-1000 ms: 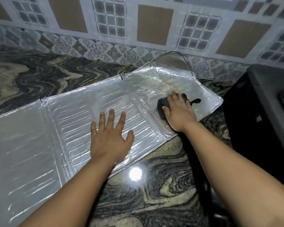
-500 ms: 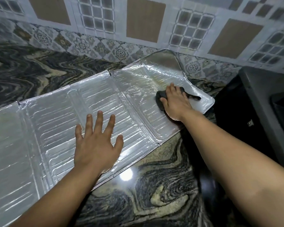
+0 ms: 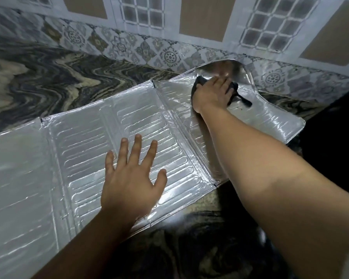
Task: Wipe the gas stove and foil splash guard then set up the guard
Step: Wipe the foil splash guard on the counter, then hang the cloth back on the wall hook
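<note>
Fingers (image 3: 220, 83) of right hand (image 3: 212, 95): pressed over dark cloth (image 3: 233, 91) at far end of foil guard (image 3: 85, 137). Left hand (image 3: 131, 182): fingers spread wide, flat on guard's middle panel. Guard: unfolded flat on marbled worktop (image 3: 48, 81).

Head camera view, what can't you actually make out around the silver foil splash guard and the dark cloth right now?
- Dark cloth: mostly hidden under the right hand; its full shape can't be told.
- Silver foil splash guard: cut off by the left frame edge; parts lie beneath the left hand and the right forearm.
- Gas stove: only a dark, unlit area at the right edge; no details readable.
- Curved far flap: blurred.
</note>
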Tool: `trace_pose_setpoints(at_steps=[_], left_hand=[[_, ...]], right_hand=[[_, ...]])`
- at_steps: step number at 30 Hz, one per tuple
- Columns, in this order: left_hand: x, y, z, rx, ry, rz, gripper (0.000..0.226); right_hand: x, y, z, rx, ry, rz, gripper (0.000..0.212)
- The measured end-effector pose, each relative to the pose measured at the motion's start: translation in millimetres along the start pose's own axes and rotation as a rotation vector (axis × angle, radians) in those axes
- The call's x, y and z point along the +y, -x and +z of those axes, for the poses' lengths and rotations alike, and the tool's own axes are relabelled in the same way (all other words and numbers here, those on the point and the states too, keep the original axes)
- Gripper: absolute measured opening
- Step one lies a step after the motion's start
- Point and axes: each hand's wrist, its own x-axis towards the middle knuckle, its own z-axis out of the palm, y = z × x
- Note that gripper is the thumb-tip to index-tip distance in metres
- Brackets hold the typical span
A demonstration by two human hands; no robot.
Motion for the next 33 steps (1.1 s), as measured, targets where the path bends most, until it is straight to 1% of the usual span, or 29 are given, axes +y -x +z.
trace_pose_setpoints(at_steps=[2, 5, 6, 8, 11, 13, 14, 17, 20, 23, 24, 26, 28, 30, 33], left_hand=[[0.5, 0.2, -0.8, -0.009, -0.005, -0.002, 0.071], [0.0, -1.0, -0.6, -0.022, -0.014, -0.006, 0.071], [-0.6, -1.3, -0.5, -0.024, -0.011, -0.006, 0.071], [-1.7, -2.1, 0.3, -0.026, 0.006, -0.006, 0.072], [-3.1, -0.8, -3.1, -0.028, 0.058, -0.002, 0.076], [-4.2, 1.7, -9.0, -0.014, 0.177, 0.015, 0.080], [-5.0, 2.6, -13.1, -0.006, 0.278, 0.019, 0.081], [-10.3, 0.0, -21.9, -0.043, 0.596, -0.042, 0.080], [-13.7, -2.9, -34.9, -0.063, 0.748, -0.058, 0.062], [-1.9, 0.4, -65.5, 0.015, 0.849, -0.017, 0.039], [4.6, 2.8, -78.3, 0.048, 0.881, 0.002, 0.035], [18.2, 9.0, -104.9, 0.088, 0.960, 0.048, 0.033], [30.9, 17.6, -131.1, 0.081, 1.043, 0.106, 0.035], [43.1, 28.0, -154.1, 0.065, 1.099, 0.182, 0.038], [61.6, 47.0, -181.9, 0.047, 1.124, 0.288, 0.034]], right_hand=[[5.6, 2.9, -3.4, -0.009, -0.001, -0.028, 0.072], [22.9, 13.7, -21.3, -0.060, 0.023, -0.135, 0.075], [29.5, 18.1, -31.0, -0.080, 0.028, -0.164, 0.073], [42.4, 26.0, -49.5, -0.118, 0.053, -0.187, 0.064], [60.7, 39.1, -67.2, -0.145, 0.136, -0.160, 0.051], [67.9, 53.4, -73.2, -0.162, 0.094, -0.110, 0.043], [70.4, 62.1, -75.3, -0.157, 0.050, -0.088, 0.039], [76.0, 95.0, -86.6, -0.071, -0.074, -0.068, 0.032], [81.6, 130.8, -102.6, -0.007, -0.209, -0.093, 0.022], [86.2, 169.5, -120.7, -0.011, -0.346, -0.165, 0.004], [88.7, 181.1, -126.1, -0.016, -0.392, -0.194, 0.006], [91.9, 208.2, -144.7, -0.021, -0.446, -0.248, 0.005], [95.5, 233.9, -162.7, -0.023, -0.449, -0.304, 0.002], [99.5, 258.2, -179.5, -0.014, -0.440, -0.344, 0.012], [109.1, 286.0, -198.1, -0.007, -0.445, -0.374, 0.015]])
